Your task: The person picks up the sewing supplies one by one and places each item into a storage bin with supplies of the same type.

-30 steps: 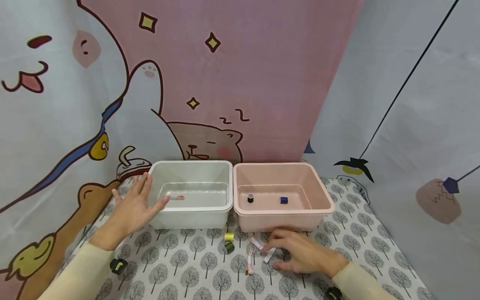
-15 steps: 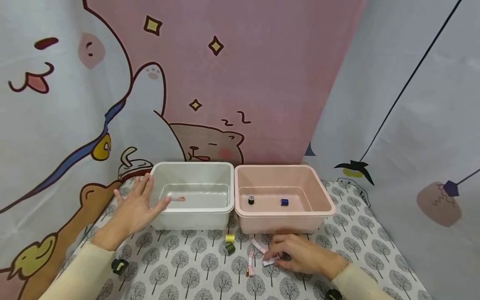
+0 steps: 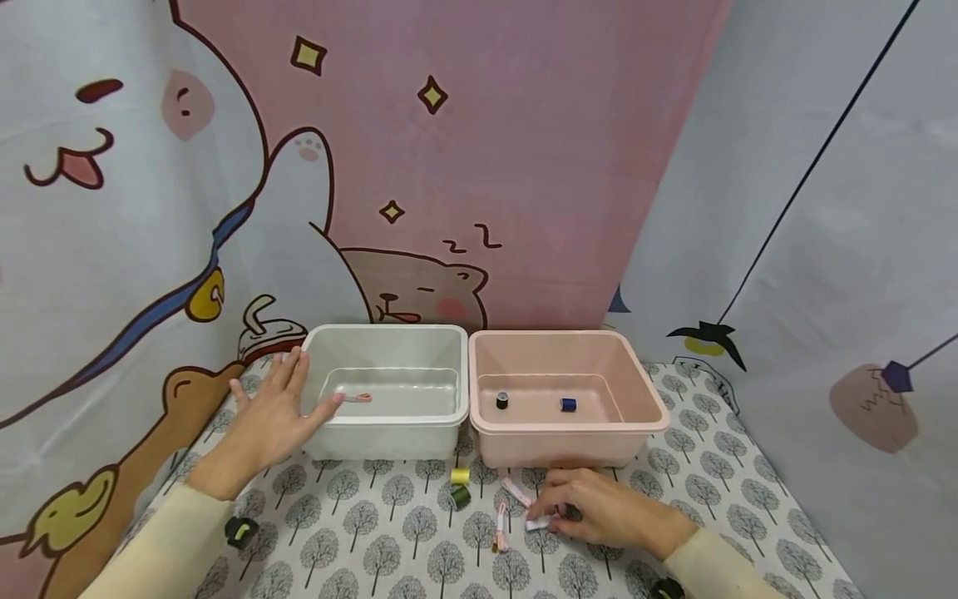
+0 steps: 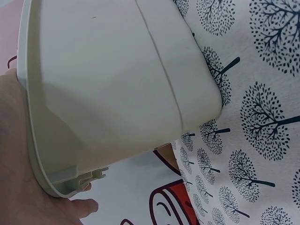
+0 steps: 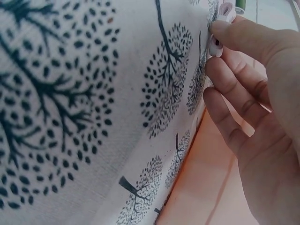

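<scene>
My left hand (image 3: 271, 412) rests on the left rim of the white plastic bin (image 3: 389, 437), fingers extended; the left wrist view shows it against the rim of the bin (image 4: 108, 89). In front of the pink bin (image 3: 569, 445), my right hand (image 3: 587, 506) pinches a small whitish folded strip (image 3: 537, 523) between thumb and fingertips, low at the cloth. In the right wrist view the folded strip (image 5: 226, 10) shows looped layers. Beside it lie a pale pink folded strip (image 3: 516, 491) and another pinkish strip (image 3: 501, 527) with a brownish end.
A yellow thread spool (image 3: 460, 476) and a green thread spool (image 3: 460, 497) lie left of the strips. The pink bin holds a black spool (image 3: 502, 401) and a blue spool (image 3: 568, 405). A pinkish strip (image 3: 359, 398) lies in the white bin. Tree-print cloth (image 3: 382, 553) covers the table.
My right hand has closed its thumb and fingers on the whitish strip and turned it slightly. The left hand stays at the white bin's rim. The head view has shifted a little.
</scene>
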Action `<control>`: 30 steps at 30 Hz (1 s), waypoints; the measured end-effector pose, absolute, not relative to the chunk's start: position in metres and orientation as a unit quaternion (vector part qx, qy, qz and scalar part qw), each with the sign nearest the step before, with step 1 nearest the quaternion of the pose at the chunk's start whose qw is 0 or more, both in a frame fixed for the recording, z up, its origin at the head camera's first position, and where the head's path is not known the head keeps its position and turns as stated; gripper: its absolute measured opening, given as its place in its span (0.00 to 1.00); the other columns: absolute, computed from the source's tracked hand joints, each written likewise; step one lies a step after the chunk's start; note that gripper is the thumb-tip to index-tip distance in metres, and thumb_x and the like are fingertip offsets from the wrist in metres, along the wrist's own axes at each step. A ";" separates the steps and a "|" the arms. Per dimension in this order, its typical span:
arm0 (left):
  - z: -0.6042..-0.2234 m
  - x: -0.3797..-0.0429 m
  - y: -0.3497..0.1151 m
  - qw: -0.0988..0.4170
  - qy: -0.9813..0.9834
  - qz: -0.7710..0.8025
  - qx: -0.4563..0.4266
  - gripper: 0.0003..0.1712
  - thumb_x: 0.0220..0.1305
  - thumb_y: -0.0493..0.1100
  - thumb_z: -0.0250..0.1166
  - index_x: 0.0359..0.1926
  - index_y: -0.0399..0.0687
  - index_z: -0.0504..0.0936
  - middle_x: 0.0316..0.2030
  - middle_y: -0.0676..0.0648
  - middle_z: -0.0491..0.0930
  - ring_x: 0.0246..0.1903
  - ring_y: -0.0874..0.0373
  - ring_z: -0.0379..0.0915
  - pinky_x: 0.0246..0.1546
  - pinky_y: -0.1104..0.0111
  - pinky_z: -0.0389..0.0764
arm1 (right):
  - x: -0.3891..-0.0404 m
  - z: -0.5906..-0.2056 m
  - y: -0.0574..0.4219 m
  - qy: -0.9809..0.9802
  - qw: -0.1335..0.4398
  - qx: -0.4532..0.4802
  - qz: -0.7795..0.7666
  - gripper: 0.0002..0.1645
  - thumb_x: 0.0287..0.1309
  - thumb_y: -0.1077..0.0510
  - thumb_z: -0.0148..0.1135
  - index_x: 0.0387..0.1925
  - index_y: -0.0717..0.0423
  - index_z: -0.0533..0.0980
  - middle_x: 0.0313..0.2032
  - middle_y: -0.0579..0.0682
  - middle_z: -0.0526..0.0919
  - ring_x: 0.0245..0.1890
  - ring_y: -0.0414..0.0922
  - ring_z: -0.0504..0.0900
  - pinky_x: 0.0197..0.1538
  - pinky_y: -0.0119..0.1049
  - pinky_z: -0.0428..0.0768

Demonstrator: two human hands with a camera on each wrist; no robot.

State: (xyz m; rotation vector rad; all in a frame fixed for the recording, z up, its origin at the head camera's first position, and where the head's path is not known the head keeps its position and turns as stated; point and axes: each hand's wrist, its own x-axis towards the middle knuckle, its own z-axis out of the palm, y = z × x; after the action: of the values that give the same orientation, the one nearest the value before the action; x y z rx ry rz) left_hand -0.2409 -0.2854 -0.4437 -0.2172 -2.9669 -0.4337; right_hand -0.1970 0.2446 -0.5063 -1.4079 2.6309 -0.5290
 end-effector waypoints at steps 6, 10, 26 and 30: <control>-0.443 -0.241 -0.285 0.066 -0.985 -0.144 -0.072 0.66 0.85 0.80 0.49 0.94 0.32 0.44 0.95 0.28 0.40 0.93 0.19 0.35 0.74 0.05 0.23 | -0.196 -0.502 0.246 0.869 0.056 -0.454 -0.188 0.22 0.73 0.56 0.81 0.63 0.33 0.92 0.51 0.33 0.89 0.47 0.26 0.85 0.52 0.26 0.90; -0.443 -0.241 -0.285 0.065 -0.985 -0.142 -0.071 0.66 0.85 0.81 0.49 0.94 0.32 0.45 0.95 0.28 0.40 0.93 0.19 0.35 0.74 0.05 0.23 | -0.196 -0.498 0.246 0.870 0.055 -0.452 -0.186 0.20 0.74 0.55 0.81 0.63 0.33 0.92 0.52 0.32 0.89 0.48 0.26 0.84 0.53 0.27 0.90; -0.443 -0.240 -0.286 0.066 -0.985 -0.142 -0.071 0.66 0.85 0.81 0.49 0.94 0.31 0.45 0.95 0.28 0.41 0.93 0.20 0.36 0.74 0.05 0.24 | -0.198 -0.489 0.241 0.863 0.008 -0.470 -0.188 0.22 0.71 0.57 0.82 0.64 0.39 0.91 0.50 0.36 0.91 0.46 0.24 0.85 0.51 0.24 0.90; -0.444 -0.242 -0.286 0.066 -0.985 -0.144 -0.072 0.66 0.85 0.81 0.49 0.94 0.32 0.45 0.95 0.29 0.41 0.93 0.20 0.36 0.74 0.05 0.24 | -0.198 -0.485 0.239 0.862 -0.001 -0.473 -0.185 0.22 0.72 0.57 0.81 0.64 0.41 0.91 0.53 0.37 0.91 0.48 0.28 0.87 0.53 0.26 0.91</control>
State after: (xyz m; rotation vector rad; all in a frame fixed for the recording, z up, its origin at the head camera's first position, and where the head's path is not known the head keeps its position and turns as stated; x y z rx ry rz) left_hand -0.2418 -0.2855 -0.4435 -0.2177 -2.9699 -0.4334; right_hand -0.1976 0.2389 -0.4849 -1.4857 2.7088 -0.5828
